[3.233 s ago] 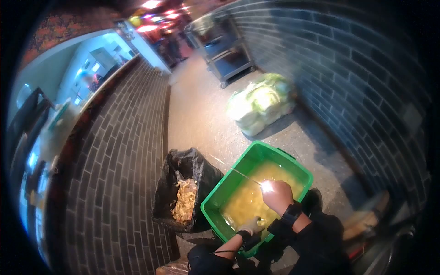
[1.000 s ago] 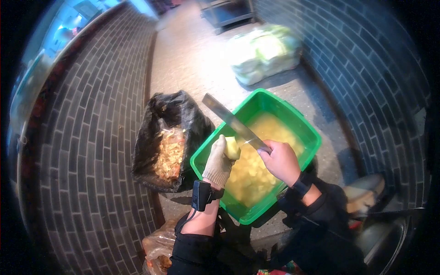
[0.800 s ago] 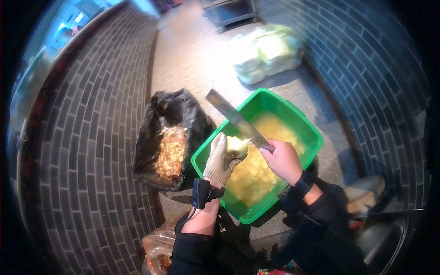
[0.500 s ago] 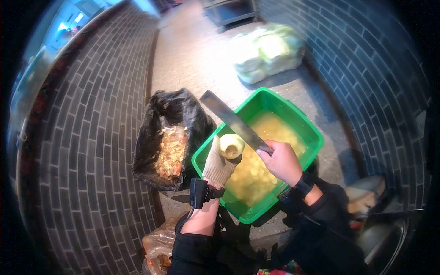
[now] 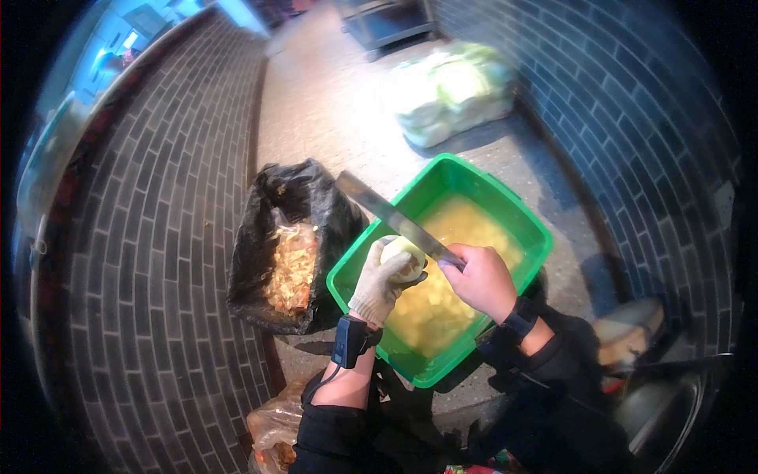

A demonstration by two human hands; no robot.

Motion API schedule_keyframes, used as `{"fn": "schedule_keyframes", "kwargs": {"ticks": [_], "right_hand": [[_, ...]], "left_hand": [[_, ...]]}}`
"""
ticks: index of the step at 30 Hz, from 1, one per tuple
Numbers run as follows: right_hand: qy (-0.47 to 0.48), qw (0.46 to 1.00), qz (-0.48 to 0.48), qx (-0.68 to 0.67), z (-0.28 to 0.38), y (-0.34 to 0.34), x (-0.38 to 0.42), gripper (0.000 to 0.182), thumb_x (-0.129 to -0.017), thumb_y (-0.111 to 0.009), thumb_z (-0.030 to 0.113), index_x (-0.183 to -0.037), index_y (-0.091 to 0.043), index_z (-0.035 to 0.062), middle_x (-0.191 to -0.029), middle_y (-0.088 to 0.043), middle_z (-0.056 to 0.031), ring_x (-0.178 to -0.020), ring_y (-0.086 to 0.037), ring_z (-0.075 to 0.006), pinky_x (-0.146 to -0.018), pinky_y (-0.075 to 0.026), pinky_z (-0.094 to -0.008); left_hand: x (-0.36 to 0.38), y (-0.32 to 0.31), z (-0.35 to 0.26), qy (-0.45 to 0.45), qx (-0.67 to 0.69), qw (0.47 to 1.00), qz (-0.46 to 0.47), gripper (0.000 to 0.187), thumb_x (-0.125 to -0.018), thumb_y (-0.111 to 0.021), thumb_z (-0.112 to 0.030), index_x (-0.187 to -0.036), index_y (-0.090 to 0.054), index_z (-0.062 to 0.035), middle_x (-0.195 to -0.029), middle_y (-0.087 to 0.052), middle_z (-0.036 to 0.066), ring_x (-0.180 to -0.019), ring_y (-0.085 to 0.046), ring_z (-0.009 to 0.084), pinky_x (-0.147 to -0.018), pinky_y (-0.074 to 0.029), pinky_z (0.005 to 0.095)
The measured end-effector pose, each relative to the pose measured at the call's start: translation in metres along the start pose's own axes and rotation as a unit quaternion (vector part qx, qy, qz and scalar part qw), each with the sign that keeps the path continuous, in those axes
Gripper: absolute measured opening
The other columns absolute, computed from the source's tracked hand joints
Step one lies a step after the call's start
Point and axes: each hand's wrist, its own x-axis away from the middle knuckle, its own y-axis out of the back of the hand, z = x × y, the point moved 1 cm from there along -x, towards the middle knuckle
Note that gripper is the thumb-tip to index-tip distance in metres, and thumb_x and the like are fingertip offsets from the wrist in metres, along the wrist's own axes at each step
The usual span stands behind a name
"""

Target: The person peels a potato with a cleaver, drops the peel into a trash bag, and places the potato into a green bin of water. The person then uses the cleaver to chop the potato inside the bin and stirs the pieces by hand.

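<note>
My left hand [image 5: 377, 284], in a pale knit glove, is closed around a peeled potato [image 5: 394, 250] that shows a brownish patch. A long, broad-bladed knife [image 5: 377, 207] is gripped by its handle end in my right hand [image 5: 485, 283], which is bare. The blade slants up to the left and crosses over the potato's upper edge in this view. Both hands are above a green basin [image 5: 523, 207], where pale yellow potato pieces [image 5: 430, 316] lie in cloudy water.
Left of the basin stands a container lined with a black bag [image 5: 335, 229], holding peelings [image 5: 290, 276]. A plastic bag [image 5: 276, 419] lies near my left forearm. Farther off, wrapped cabbages [image 5: 454, 95] sit on the floor by the right brick wall [image 5: 568, 87]. A cart [image 5: 391, 31] stands beyond.
My left hand has turned the potato, and its fingers now wrap over the front of it. The knife has come lower, with its blade closer across the potato.
</note>
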Motion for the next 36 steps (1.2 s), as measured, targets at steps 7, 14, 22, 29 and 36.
{"fn": "schedule_keyframes", "kwargs": {"ticks": [7, 14, 22, 29, 36], "right_hand": [[0.019, 0.998, 0.015, 0.05, 0.006, 0.002, 0.001, 0.015, -0.083, -0.065, 0.02, -0.089, -0.071, 0.008, -0.064, -0.062, -0.0165, -0.056, -0.059, -0.0337, -0.054, -0.046, -0.0386], [0.056, 0.99, 0.042, 0.123, 0.003, -0.003, 0.005, 0.014, -0.083, -0.063, 0.018, -0.092, -0.072, 0.0124, -0.066, -0.062, -0.0174, -0.061, -0.061, -0.0355, -0.058, -0.049, -0.0431], [0.045, 0.993, 0.038, 0.098, 0.008, -0.019, 0.009, 0.014, -0.082, -0.061, 0.013, -0.093, -0.07, 0.0119, -0.069, -0.063, -0.0183, -0.063, -0.062, -0.0364, -0.06, -0.05, -0.0447], [0.059, 0.995, 0.036, 0.075, 0.006, -0.025, 0.012, 0.014, -0.082, -0.06, 0.011, -0.092, -0.069, 0.011, -0.069, -0.063, -0.0188, -0.064, -0.063, -0.0365, -0.059, -0.05, -0.0448], [0.094, 0.991, 0.05, 0.085, 0.006, -0.021, 0.013, 0.018, -0.078, -0.061, 0.007, -0.094, -0.068, 0.0112, -0.071, -0.065, -0.0152, -0.065, -0.064, -0.0344, -0.059, -0.051, -0.0425]], "left_hand": [[-0.006, 0.001, -0.001, -0.077, -0.236, 0.966, -0.066, 0.05, -0.078, -0.073, -0.007, -0.122, -0.051, -0.0035, -0.102, -0.063, 0.007, -0.089, -0.063, 0.0167, -0.078, -0.054, 0.03], [0.002, -0.003, -0.009, -0.143, -0.47, 0.862, -0.126, 0.054, -0.071, -0.079, -0.011, -0.12, -0.057, -0.003, -0.098, -0.067, 0.009, -0.088, -0.063, 0.0141, -0.078, -0.052, 0.0276], [0.006, -0.004, -0.019, -0.148, -0.419, 0.887, -0.129, 0.043, -0.069, -0.07, -0.005, -0.111, -0.062, -0.0024, -0.092, -0.068, 0.008, -0.082, -0.065, 0.0149, -0.073, -0.052, 0.0278], [0.007, 0.002, -0.013, -0.118, -0.432, 0.889, -0.096, 0.043, -0.069, -0.07, -0.004, -0.111, -0.061, -0.0011, -0.091, -0.067, 0.007, -0.082, -0.064, 0.0136, -0.073, -0.053, 0.0272], [-0.004, 0.02, -0.001, -0.031, -0.179, 0.983, 0.015, 0.043, -0.071, -0.071, 0.001, -0.111, -0.058, -0.0061, -0.098, -0.065, 0.005, -0.079, -0.063, 0.014, -0.068, -0.052, 0.024]]}}
